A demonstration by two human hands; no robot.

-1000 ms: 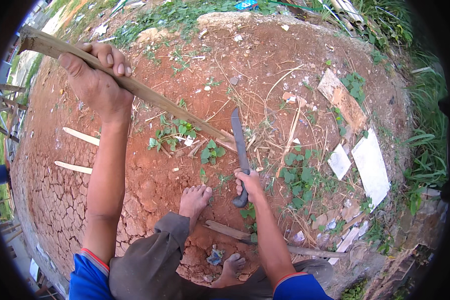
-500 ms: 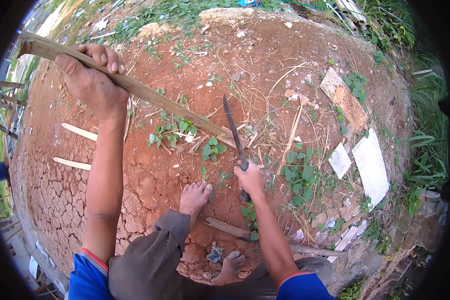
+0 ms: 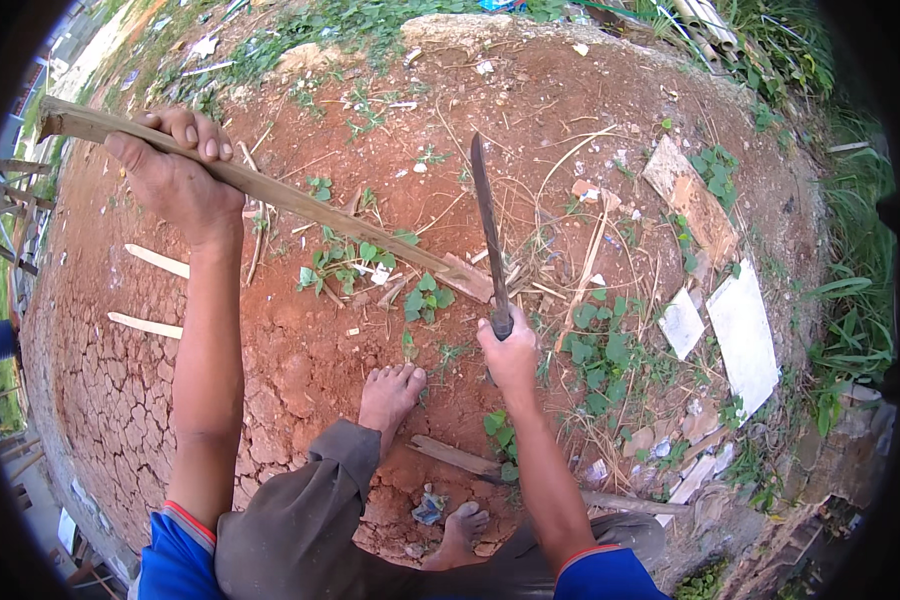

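Observation:
My left hand [image 3: 175,170] is closed round the upper part of a long wooden slat [image 3: 320,210], held slanting with its far end down among a pinkish piece and chips on the red soil. In my right hand [image 3: 510,345] I grip the dark handle of a machete [image 3: 488,210], its blade raised beside the slat's lower end, pointing away from me. My two bare feet [image 3: 390,400] are on the cracked earth below, between my forearms.
Two pale pointed sticks [image 3: 155,260] lie at left. At right lie a weathered board [image 3: 690,195], white panels [image 3: 740,340] and leafy weeds [image 3: 610,350]. Poles [image 3: 700,25] and tall grass edge the ground. A grey wooden piece [image 3: 450,455] lies near my feet.
The machete has been raised and turned more upright, and my right hand has moved slightly up and right. The slat's upper end and my left hand have dipped a little.

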